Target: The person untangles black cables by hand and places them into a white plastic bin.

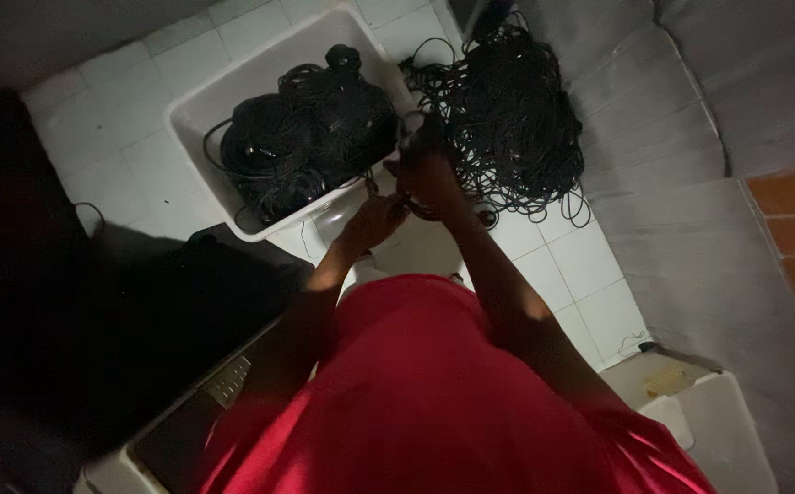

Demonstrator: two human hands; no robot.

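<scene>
Black cable (413,203) runs crosswise between left hand (374,222) and right hand (429,174).

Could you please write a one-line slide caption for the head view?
Both hands, left hand and right hand, work a black cable between a white tub of coils and a loose pile.

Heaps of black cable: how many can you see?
2: one heap fills the white tub; the other heap lies on the tiled floor beside it. More may sit in shadow.
</scene>
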